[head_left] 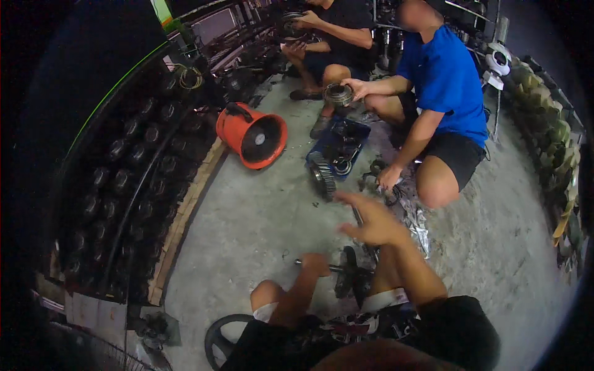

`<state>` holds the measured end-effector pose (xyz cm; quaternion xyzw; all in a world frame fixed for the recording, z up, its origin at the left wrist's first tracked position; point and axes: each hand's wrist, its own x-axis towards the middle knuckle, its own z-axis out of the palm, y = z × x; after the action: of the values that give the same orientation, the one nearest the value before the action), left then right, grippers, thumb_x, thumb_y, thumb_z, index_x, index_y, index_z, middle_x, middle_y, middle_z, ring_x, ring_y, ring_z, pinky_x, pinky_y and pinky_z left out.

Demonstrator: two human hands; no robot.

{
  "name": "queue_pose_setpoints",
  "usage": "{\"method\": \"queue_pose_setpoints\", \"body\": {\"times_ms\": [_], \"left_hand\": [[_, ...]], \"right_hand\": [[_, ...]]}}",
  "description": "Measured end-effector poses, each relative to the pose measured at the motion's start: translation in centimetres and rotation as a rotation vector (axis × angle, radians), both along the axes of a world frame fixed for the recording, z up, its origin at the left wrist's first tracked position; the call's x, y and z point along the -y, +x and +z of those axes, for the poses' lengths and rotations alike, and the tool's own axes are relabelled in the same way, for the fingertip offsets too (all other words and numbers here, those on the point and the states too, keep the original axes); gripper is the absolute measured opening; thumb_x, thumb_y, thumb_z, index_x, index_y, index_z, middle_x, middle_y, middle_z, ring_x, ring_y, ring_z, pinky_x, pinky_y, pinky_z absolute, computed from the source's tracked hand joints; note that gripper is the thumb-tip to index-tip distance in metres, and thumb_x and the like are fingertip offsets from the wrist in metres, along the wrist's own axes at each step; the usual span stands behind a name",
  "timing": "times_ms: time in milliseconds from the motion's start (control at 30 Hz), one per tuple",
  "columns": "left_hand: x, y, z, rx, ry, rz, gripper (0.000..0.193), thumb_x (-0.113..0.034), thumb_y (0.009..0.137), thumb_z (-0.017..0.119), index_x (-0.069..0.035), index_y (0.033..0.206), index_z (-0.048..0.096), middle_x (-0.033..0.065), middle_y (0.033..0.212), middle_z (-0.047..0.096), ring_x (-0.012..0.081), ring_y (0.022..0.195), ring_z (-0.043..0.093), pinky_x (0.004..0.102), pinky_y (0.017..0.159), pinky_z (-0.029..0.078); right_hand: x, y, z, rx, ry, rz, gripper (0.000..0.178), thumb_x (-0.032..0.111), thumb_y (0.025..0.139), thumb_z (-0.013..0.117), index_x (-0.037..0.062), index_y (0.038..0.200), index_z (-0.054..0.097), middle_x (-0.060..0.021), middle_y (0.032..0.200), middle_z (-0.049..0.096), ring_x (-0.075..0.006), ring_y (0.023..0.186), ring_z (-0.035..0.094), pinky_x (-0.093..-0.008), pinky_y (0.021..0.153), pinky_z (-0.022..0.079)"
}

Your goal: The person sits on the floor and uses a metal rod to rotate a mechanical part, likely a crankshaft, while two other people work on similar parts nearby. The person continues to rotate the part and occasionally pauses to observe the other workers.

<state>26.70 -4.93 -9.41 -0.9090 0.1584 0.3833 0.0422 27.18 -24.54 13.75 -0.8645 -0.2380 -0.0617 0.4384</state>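
Dark and metal, a shaft (337,268) lies between my legs (386,272), my left grip (315,264) seemingly closed around it; my right grip (372,222), spread and empty, hovers near the gear (325,176) beside the blue tray (364,135).

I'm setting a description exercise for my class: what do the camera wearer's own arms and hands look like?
Short black sleeves leave both forearms bare. The left hand and right hand wear no gloves; finer details are too blurred to tell.

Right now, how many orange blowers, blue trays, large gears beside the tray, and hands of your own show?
Orange blower: 1
Blue tray: 1
Large gear beside the tray: 1
Left hand and right hand: 2
Total: 5
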Motion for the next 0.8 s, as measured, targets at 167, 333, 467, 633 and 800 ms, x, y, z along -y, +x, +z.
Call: {"method": "queue_pose_setpoints", "body": {"times_ms": [167,333,467,633,800], "left_hand": [[3.4,1.0,0.3,0.054,-0.031,-0.033,0.046,-0.038,0.074,0.07,-0.011,0.111,0.071,0.0132,0.113,0.07,0.0286,0.106,0.068,0.0416,0.089,0.053],[4.3,0.5,-1.1,0.114,-0.048,-0.051,0.049,-0.039,0.075,0.07,-0.011,0.114,0.068,0.0135,0.116,0.069,0.0292,0.109,0.066,0.0419,0.091,0.052],[4.8,-0.4,-1.7,0.189,-0.063,-0.077,0.051,-0.04,0.075,0.071,-0.011,0.117,0.067,0.0138,0.118,0.067,0.0297,0.111,0.065,0.0421,0.092,0.051],[5.0,-2.7,-3.1,0.227,-0.052,-0.085,0.055,-0.041,0.076,0.071,-0.011,0.12,0.064,0.0142,0.121,0.066,0.0303,0.113,0.063,0.0424,0.094,0.05],[6.0,-3.3,-3.1,0.279,-0.074,-0.104,0.058,-0.042,0.076,0.072,-0.01,0.124,0.062,0.0146,0.124,0.064,0.0309,0.116,0.061,0.0427,0.096,0.049]], "right_hand": [[-9.8,3.1,-9.7,-0.308,0.02,0.317,0.062,0.028,0.077,0.076,0.0062,0.131,0.056,-0.0185,0.119,0.066,-0.0347,0.111,0.063,-0.0469,0.094,0.049],[-10.8,4.3,-14.1,-0.465,-0.664,0.503,0.058,0.027,0.072,0.071,0.0055,0.125,0.06,-0.0198,0.113,0.068,-0.0386,0.105,0.065,-0.0497,0.088,0.052],[-11.4,4.9,-12.3,-0.39,-0.359,0.464,0.057,0.027,0.071,0.069,0.0062,0.124,0.061,-0.0192,0.111,0.069,-0.039,0.102,0.066,-0.0497,0.086,0.053],[-11.8,7.1,-12.0,-0.385,-0.324,0.457,0.065,0.032,0.074,0.071,0.0071,0.132,0.056,-0.0203,0.108,0.069,-0.0389,0.101,0.066,-0.0487,0.086,0.052],[-10.0,8.6,-11.6,-0.38,-0.208,0.435,0.066,0.038,0.076,0.072,0.0093,0.132,0.056,-0.0195,0.113,0.068,-0.0381,0.105,0.065,-0.0493,0.087,0.052]]}}
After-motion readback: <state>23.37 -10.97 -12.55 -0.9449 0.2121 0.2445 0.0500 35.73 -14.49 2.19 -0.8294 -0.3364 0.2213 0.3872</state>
